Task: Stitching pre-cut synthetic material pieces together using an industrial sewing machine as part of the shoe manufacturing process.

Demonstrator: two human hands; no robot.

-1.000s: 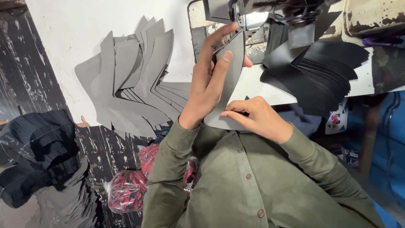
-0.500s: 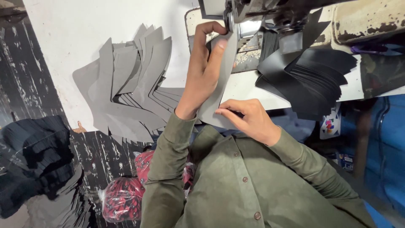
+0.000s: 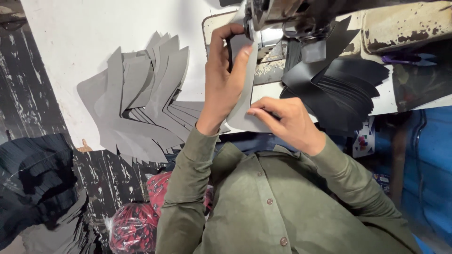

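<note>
A long grey cut piece (image 3: 246, 110) runs from the table edge up to the sewing machine head (image 3: 270, 16). My left hand (image 3: 226, 77) grips its upper part, with the fingertips right beside the machine's foot. Pinching the piece's lower end near the table edge is my right hand (image 3: 288, 123). Both arms are in green sleeves. The needle itself is hidden behind my left fingers.
Several grey cut pieces (image 3: 141, 103) lie fanned on the white table (image 3: 70, 56) to the left. A stack of black pieces (image 3: 341, 91) lies right of the machine, with purple scissors (image 3: 405, 57) beyond. A red-black patterned bundle (image 3: 136, 221) and dark material (image 3: 33, 183) sit below left.
Both hands have moved up towards the machine, carrying the grey piece with them. My left fingers now sit at the machine's foot.
</note>
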